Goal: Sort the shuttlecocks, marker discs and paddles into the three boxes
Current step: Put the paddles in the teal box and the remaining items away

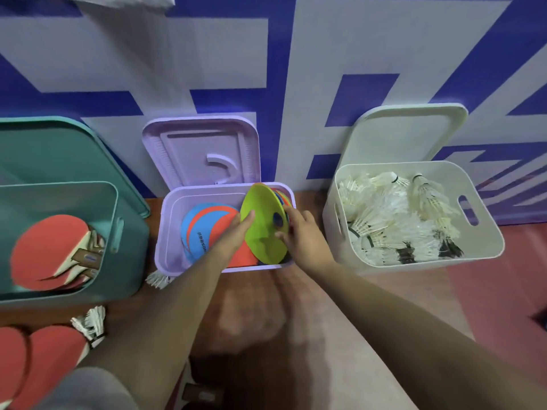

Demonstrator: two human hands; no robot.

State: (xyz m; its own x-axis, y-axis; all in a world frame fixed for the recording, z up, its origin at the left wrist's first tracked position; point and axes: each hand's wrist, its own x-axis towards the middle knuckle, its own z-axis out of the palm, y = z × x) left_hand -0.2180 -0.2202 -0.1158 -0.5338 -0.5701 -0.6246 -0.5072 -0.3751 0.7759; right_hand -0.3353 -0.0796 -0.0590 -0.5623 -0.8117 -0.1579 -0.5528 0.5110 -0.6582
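Both hands over the lilac plastic box (165, 232), centre; left hand (236, 229) and right hand (299, 232) grip a lime-green marker disc (262, 229) tilted on edge above flat blue and orange discs (201, 229); red paddles (50, 250) in teal box (127, 261), left; white feather shuttlecocks (393, 220) in cream box (334, 220), right; loose shuttlecock (91, 324) on the near-left surface.

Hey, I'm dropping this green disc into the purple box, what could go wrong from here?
1. The green disc stands on edge between the left hand and right hand; it may stay propped on the flat discs in the purple box instead of lying flat.
2. A shuttlecock lies on the floor against that box, easy to overlook.
3. Another shuttlecock and red paddles remain unsorted near your left arm, where you might knock them.
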